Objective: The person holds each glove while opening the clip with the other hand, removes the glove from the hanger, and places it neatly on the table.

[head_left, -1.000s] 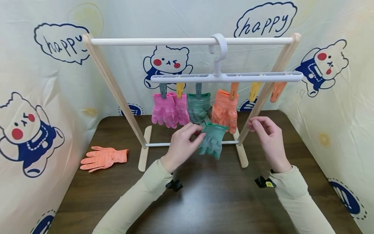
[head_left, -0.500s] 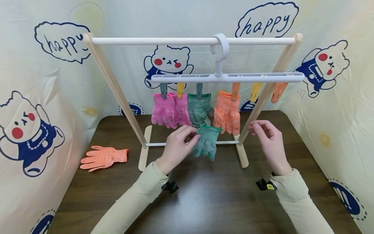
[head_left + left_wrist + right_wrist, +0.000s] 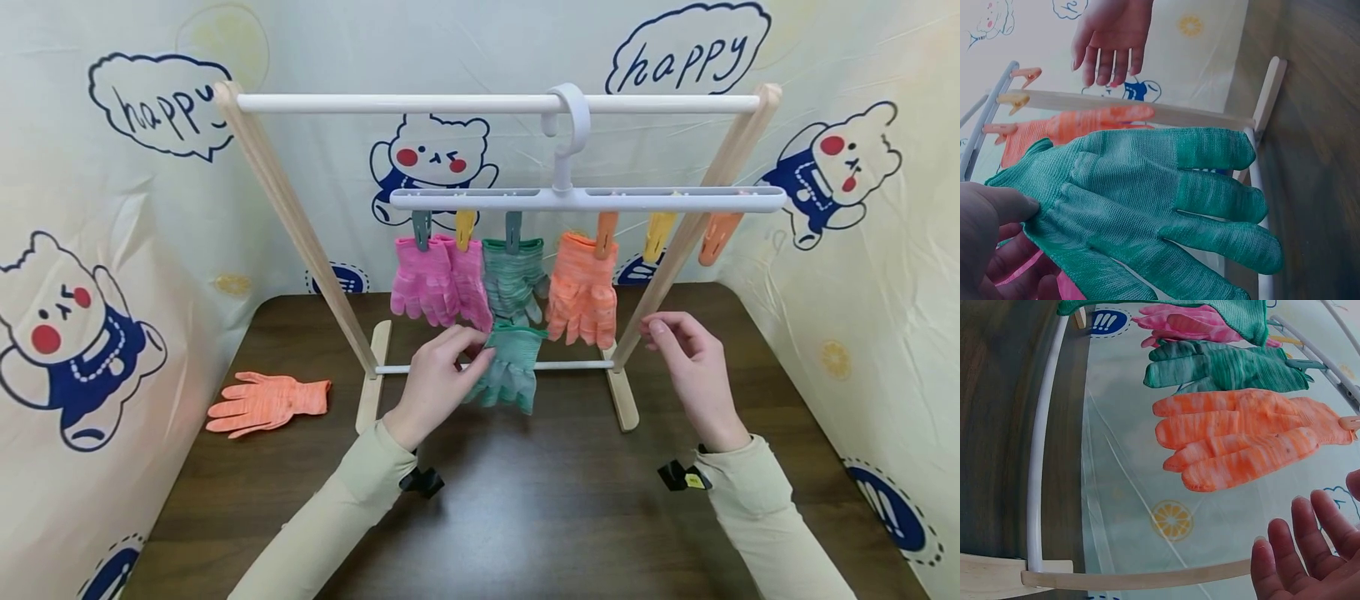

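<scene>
1. Just below the centre of the head view, a green glove (image 3: 512, 367) hung from the person's left hand (image 3: 438, 379), cuff uppermost and fingers down.
2. At the cuff, the left thumb and fingers were closed in a pinch (the left wrist view showed the thumb across the cuff, at lower left).
3. Right of centre, the right hand (image 3: 693, 367) was raised with its fingers loosely bent and apart, holding nothing; the green glove was well to its left in the frame.
4. Directly above the held glove, a second green glove (image 3: 513, 275) hung from a white hanger (image 3: 480, 199); the two overlapped in the head view, and whether they touched could not be told.
5. Between the hands, higher up, an orange glove (image 3: 581, 292) hung from the same hanger, with pink gloves (image 3: 422, 281) left of centre.
6. At the left of the frame, a loose orange glove (image 3: 270, 404) lay flat on the table (image 3: 525, 533).
</scene>
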`<control>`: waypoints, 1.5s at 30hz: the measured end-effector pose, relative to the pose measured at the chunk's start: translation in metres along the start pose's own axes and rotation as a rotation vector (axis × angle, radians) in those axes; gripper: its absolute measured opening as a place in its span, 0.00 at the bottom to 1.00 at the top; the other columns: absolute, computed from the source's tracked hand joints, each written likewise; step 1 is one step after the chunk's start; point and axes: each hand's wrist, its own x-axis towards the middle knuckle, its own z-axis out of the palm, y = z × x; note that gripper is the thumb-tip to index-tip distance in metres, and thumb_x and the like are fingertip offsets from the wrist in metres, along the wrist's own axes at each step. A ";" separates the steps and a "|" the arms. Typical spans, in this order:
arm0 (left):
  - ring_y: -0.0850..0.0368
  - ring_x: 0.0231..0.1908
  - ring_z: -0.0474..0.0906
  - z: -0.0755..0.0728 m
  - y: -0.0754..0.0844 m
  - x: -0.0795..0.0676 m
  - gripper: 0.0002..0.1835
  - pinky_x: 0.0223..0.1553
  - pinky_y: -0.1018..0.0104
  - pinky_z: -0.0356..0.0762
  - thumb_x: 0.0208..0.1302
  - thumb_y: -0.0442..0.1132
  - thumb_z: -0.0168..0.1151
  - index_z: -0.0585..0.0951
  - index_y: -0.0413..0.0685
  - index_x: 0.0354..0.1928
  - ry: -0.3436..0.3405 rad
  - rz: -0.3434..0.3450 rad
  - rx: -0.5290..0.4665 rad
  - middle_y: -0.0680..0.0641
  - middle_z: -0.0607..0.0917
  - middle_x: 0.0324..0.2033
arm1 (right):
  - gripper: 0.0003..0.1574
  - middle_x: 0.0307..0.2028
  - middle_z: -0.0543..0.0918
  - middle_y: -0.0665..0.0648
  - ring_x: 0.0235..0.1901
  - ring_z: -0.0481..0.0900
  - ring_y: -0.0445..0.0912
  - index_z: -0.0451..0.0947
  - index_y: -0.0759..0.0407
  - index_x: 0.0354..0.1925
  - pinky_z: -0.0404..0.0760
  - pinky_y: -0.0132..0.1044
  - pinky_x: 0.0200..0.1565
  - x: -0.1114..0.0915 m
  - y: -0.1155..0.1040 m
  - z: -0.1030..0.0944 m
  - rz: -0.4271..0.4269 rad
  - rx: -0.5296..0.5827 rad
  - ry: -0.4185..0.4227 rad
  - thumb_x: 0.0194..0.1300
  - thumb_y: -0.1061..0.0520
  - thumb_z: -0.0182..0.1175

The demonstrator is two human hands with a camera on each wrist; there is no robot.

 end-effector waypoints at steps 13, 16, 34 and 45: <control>0.59 0.32 0.80 -0.008 -0.016 -0.011 0.04 0.32 0.62 0.84 0.67 0.36 0.72 0.86 0.46 0.41 0.023 -0.038 0.035 0.51 0.83 0.32 | 0.21 0.46 0.86 0.43 0.47 0.83 0.39 0.78 0.71 0.56 0.80 0.27 0.49 0.000 0.004 -0.001 0.006 -0.012 -0.014 0.81 0.53 0.55; 0.60 0.32 0.80 -0.010 -0.020 -0.013 0.05 0.33 0.62 0.85 0.67 0.37 0.72 0.87 0.47 0.42 0.025 -0.049 0.048 0.52 0.83 0.32 | 0.21 0.46 0.86 0.42 0.47 0.83 0.39 0.79 0.70 0.56 0.81 0.27 0.49 0.000 0.004 -0.001 0.006 -0.019 -0.012 0.81 0.53 0.55; 0.55 0.34 0.81 -0.025 -0.036 -0.025 0.03 0.34 0.61 0.83 0.69 0.35 0.70 0.85 0.47 0.42 0.042 -0.123 0.036 0.50 0.84 0.35 | 0.22 0.47 0.85 0.41 0.47 0.83 0.37 0.79 0.69 0.56 0.81 0.28 0.50 -0.001 0.013 -0.004 0.024 -0.049 -0.026 0.81 0.51 0.54; 0.58 0.34 0.81 -0.032 -0.043 -0.029 0.04 0.32 0.62 0.83 0.67 0.32 0.69 0.86 0.45 0.43 0.067 -0.144 0.040 0.48 0.85 0.36 | 0.22 0.48 0.86 0.44 0.47 0.83 0.36 0.79 0.68 0.56 0.79 0.24 0.49 -0.002 0.016 -0.005 0.023 -0.068 -0.028 0.82 0.51 0.53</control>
